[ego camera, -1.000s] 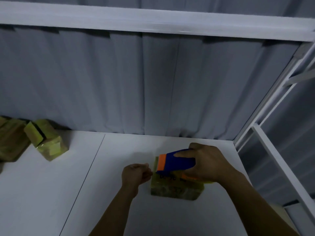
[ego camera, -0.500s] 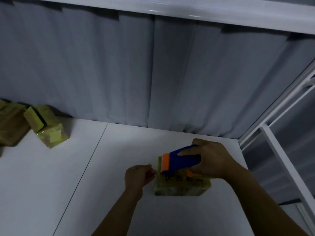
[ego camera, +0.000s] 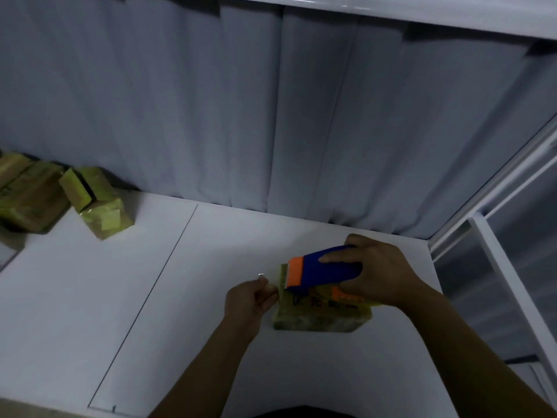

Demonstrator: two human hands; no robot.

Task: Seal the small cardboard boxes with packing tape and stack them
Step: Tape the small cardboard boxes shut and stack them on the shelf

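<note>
Nearest to me, at six o'clock, two bare forearms reach up into view; just past them, at about five o'clock from the middle, the box point(ego camera: 319, 316) in hand sits flat on the white table point(ego camera: 144, 297). My left hand point(ego camera: 248, 300) is at the box's nine o'clock edge, fingers curled and pinching the loose end of the tape point(ego camera: 278, 280); my right hand point(ego camera: 384, 273) is clamped round the blue and orange tape dispenser point(ego camera: 322, 270), fingers wrapped over its body, with the tool resting on the box's top face and its orange mouth pointing to nine o'clock. I judge this to be a strip partly laid: the end is anchored at one edge; the run across the top, the cut and the press-down are left; whether the lid seam is closed beneath I cannot tell, since the tool hides it.

Farther off, at ten o'clock and well apart from this one, the other boxes point(ego camera: 99, 206) lie in a loose cluster against the grey curtain point(ego camera: 271, 116); they shine as if already taped, but they lean rather than stack, so I reckon the stacking is mostly undone. A white frame point(ego camera: 500, 236) stands at three o'clock.
</note>
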